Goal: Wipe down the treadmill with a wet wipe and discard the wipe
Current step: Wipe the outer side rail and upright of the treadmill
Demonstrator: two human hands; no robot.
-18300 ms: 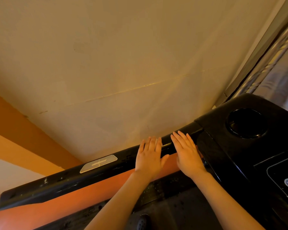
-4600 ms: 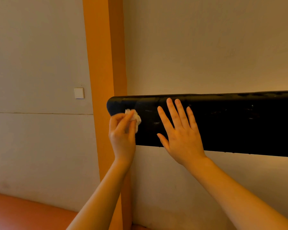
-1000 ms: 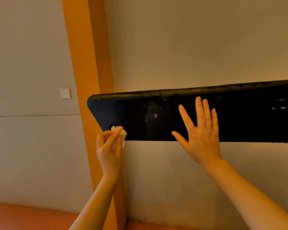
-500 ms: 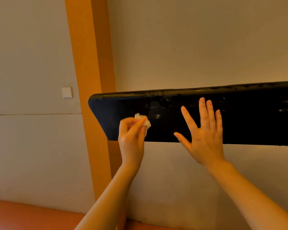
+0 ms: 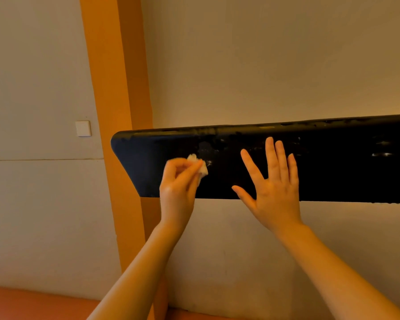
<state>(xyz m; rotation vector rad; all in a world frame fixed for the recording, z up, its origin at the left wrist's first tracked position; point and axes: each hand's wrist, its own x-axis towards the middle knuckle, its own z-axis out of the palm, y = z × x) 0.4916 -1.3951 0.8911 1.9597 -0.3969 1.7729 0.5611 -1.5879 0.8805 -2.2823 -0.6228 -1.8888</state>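
The treadmill's black handrail (image 5: 333,162) runs across the view from centre left to the right edge, its side face toward me, with wet streaks along its top. My left hand (image 5: 179,183) pinches a small crumpled white wet wipe (image 5: 200,166) against the rail's side, near its left end. My right hand (image 5: 271,183) lies flat on the rail to the right of the wipe, fingers straight and spread, pointing up.
Behind the rail stands a beige wall with an orange vertical column (image 5: 118,112). A white wall switch (image 5: 83,128) sits left of the column. Orange-red floor (image 5: 32,303) shows at the bottom left.
Over the last second my left hand has carried the wipe up from the rail's lower edge and to the right along its side face. My right hand stays flat on the rail.
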